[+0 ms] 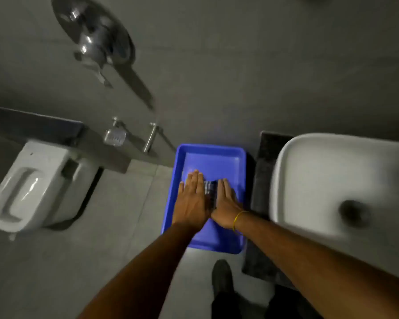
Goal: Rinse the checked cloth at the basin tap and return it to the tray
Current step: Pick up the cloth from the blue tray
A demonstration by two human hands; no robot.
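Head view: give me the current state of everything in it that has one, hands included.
Checked cloth: lying in the tray, mostly covered by the hands.
Blue tray: beside the basin, holding the cloth.
Left hand: flat, fingers straight, on the cloth.
Right hand: flat, on the cloth, gripping nothing.
Basin: nothing in it, drain uncovered; no water seen.
Toilet: lid down.

Checked cloth (210,188) mostly covered by left hand (192,199) and right hand (226,203); only a dark strip shows between them. Basin (313,180) cut off at right edge, tap not visible. Whole frame motion-blurred.
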